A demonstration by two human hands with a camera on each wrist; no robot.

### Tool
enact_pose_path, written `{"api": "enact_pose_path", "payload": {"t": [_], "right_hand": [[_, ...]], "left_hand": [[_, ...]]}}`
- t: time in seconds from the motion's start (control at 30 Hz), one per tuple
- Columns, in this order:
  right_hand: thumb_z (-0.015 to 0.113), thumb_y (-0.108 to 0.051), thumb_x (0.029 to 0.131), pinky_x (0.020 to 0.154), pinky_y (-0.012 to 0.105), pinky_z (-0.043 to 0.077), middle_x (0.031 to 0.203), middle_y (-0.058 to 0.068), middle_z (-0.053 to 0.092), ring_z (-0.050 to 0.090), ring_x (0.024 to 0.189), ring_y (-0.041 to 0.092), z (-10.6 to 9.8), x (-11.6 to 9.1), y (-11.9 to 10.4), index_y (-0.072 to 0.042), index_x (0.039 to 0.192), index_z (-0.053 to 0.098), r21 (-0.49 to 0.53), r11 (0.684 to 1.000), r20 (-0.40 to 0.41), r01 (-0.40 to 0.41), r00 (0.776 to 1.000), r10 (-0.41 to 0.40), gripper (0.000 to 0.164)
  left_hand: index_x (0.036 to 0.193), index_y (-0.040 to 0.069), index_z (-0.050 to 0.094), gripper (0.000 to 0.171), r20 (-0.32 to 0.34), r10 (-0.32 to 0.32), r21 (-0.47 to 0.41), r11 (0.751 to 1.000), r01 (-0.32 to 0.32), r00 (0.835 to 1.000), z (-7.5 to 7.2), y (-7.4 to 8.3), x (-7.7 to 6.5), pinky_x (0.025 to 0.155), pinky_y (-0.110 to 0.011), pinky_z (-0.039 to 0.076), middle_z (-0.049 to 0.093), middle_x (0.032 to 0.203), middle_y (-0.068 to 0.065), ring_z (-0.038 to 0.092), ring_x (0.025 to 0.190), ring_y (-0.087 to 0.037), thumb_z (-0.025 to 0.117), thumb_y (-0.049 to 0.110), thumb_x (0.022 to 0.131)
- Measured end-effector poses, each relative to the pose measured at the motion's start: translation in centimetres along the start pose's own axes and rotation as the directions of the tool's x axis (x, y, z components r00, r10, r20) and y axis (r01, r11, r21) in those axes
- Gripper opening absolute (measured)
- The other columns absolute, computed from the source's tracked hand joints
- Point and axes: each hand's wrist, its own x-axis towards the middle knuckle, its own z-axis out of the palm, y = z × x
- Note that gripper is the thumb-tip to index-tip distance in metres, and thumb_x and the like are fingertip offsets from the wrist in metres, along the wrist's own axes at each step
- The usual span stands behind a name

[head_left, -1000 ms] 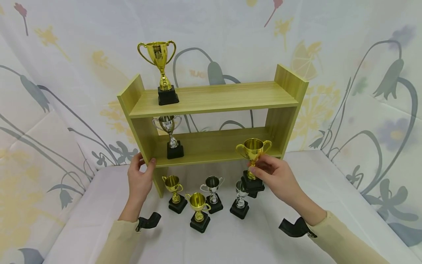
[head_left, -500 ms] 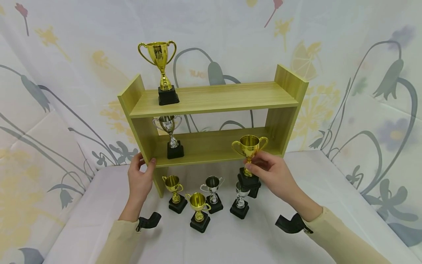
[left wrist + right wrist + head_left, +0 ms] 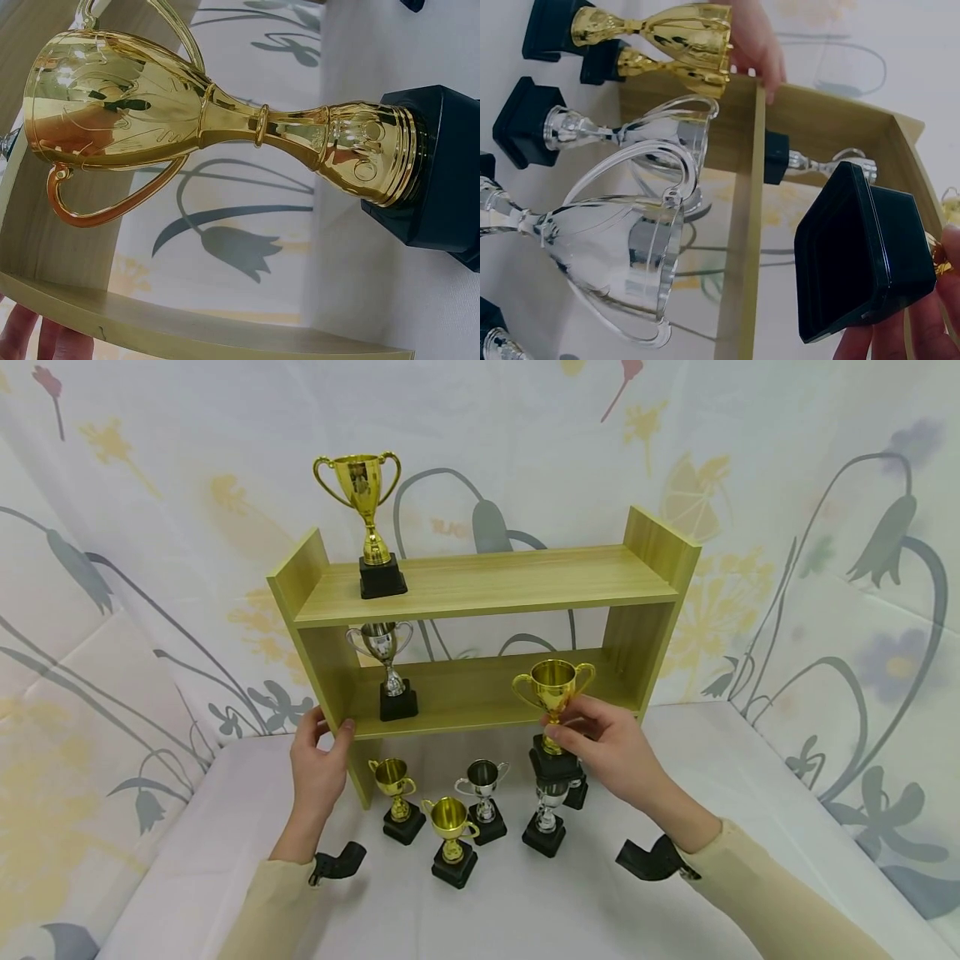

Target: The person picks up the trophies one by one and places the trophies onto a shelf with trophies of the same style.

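Note:
My right hand (image 3: 611, 747) pinches a gold trophy cup (image 3: 553, 687) by its stem, upright in front of the middle board of a wooden shelf (image 3: 480, 589). The right wrist view shows the underside of its black base (image 3: 832, 262). With fingers behind the left side panel and the thumb at the front, my left hand (image 3: 320, 768) holds the shelf. Below the held cup stands a silver trophy (image 3: 546, 822); another behind it is mostly hidden. A silver trophy (image 3: 392, 672) is on the middle board, and a larger gold trophy (image 3: 367, 502) on the top board.
Two small gold trophies (image 3: 397, 789) (image 3: 452, 831) and a silver trophy (image 3: 486, 793) stand on the white-covered table (image 3: 600, 910) before the shelf. A flower-printed cloth (image 3: 787, 527) hangs behind and at both sides.
The right hand has carried the gold trophy left and slightly up, across the front of the middle board. The left hand keeps its place on the shelf.

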Motion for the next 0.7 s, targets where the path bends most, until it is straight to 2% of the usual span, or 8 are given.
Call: {"api": "enact_pose_path", "payload": {"t": [0.17,0.37,0.43,0.7], "right_hand": [[0.065,-0.003,0.094,0.078,0.027,0.056,0.102,0.01,0.069,0.067,0.088,0.023,0.3,0.6,-0.4,0.002,0.115,0.067,-0.011,1.0,0.012,0.014,1.0,-0.014,0.021],[0.067,-0.003,0.093,0.078,0.028,0.056,0.101,0.01,0.069,0.066,0.088,0.024,0.6,1.3,-1.1,0.004,0.114,0.067,-0.008,1.0,0.015,0.023,1.0,-0.023,0.023],[0.067,-0.003,0.093,0.078,0.028,0.056,0.101,0.01,0.069,0.066,0.089,0.024,0.7,1.5,-1.2,0.005,0.114,0.066,-0.01,0.999,0.017,0.031,0.999,-0.031,0.023],[0.066,-0.004,0.094,0.079,0.028,0.055,0.103,0.009,0.068,0.065,0.092,0.023,1.0,2.0,-1.3,0.004,0.116,0.066,-0.024,0.999,0.029,0.04,0.999,-0.039,0.024]], "left_hand": [[0.134,-0.001,0.053,0.04,0.001,-0.005,0.002,1.0,0.005,1.0,0.0,0.0,0.0,0.077,-0.009,0.044,0.056,0.125,-0.019,0.054,0.112,-0.028,0.061,0.012,0.097],[0.135,0.0,0.053,0.04,0.004,-0.018,0.005,1.0,0.018,1.0,0.0,0.0,0.0,0.083,-0.028,0.048,0.056,0.126,-0.018,0.054,0.113,-0.027,0.061,0.013,0.097],[0.135,0.0,0.052,0.04,0.006,-0.021,0.003,1.0,0.021,1.0,0.0,0.0,0.0,0.084,-0.031,0.048,0.055,0.126,-0.018,0.054,0.114,-0.027,0.06,0.013,0.098],[0.135,0.0,0.052,0.04,0.006,-0.027,0.008,1.0,0.027,1.0,0.0,-0.1,0.0,0.08,-0.012,0.044,0.055,0.126,-0.017,0.054,0.114,-0.028,0.06,0.013,0.098]]}}
